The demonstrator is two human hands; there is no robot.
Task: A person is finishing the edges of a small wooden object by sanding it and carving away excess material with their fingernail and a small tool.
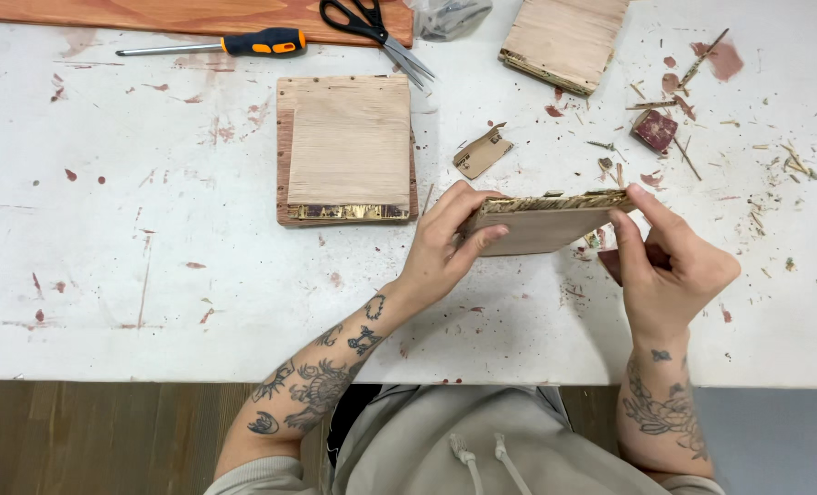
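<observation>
Plywood, a thin slab of it [541, 226], was what I had up off the white table [152, 275], tilted with its ragged, splintery top edge facing me. My left hand [441, 247] was clamped on the left end, thumb over the top edge and fingers curled flat against the near face. My right hand [670, 261] pinched the right end, index finger [651, 203] along the frayed edge, thumb underneath. So both hands were closed on the piece, held just above the near-middle of the table.

Further left sat a second wood panel [346, 151] lying flat. Far side had an orange-handled screwdriver [216, 45], black scissors [372, 27] and another wood block [564, 41]. Splinters and chips [693, 137] were scattered off to the right.
</observation>
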